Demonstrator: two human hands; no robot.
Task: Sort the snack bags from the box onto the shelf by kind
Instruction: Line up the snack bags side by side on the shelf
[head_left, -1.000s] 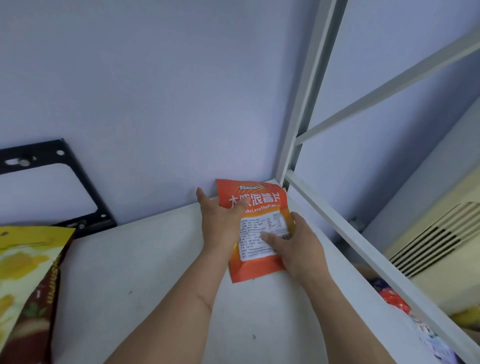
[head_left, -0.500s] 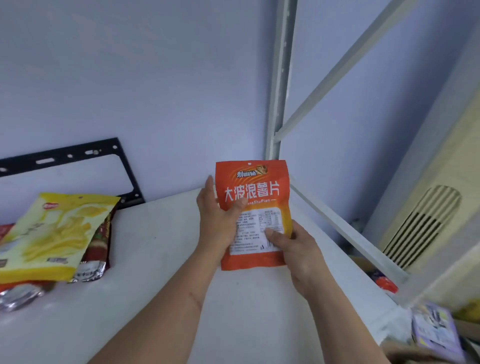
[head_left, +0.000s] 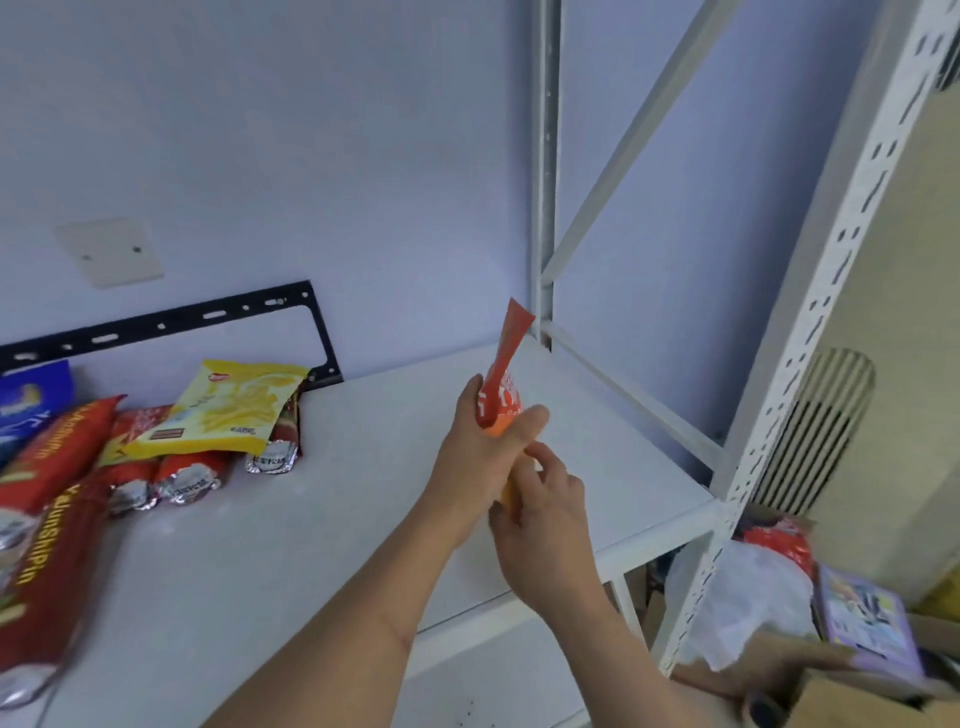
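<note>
My left hand (head_left: 480, 447) grips an orange snack bag (head_left: 503, 379) above the white shelf board (head_left: 322, 499), the bag turned edge-on with its top pointing up toward the corner post. My right hand (head_left: 545, 514) is just below, fingers curled at the bag's lower end. At the shelf's left lie a yellow chip bag (head_left: 228, 410), silver-ended red sausage packs (head_left: 182, 478), long red bags (head_left: 47, 499) and a blue bag (head_left: 31, 400). The cardboard box (head_left: 862, 696) sits low right with a purple packet (head_left: 862, 618) and a red bag (head_left: 779, 540) in it.
White slotted shelf uprights (head_left: 831, 291) stand at the right, with a diagonal brace behind. A black metal bracket (head_left: 171, 322) is on the wall behind the shelf. A beige unit with a vent (head_left: 815, 431) stands to the right.
The orange bag has been lifted off the shelf's back corner and turned from face-on to edge-on. The view has swung left, showing more bags on the left.
</note>
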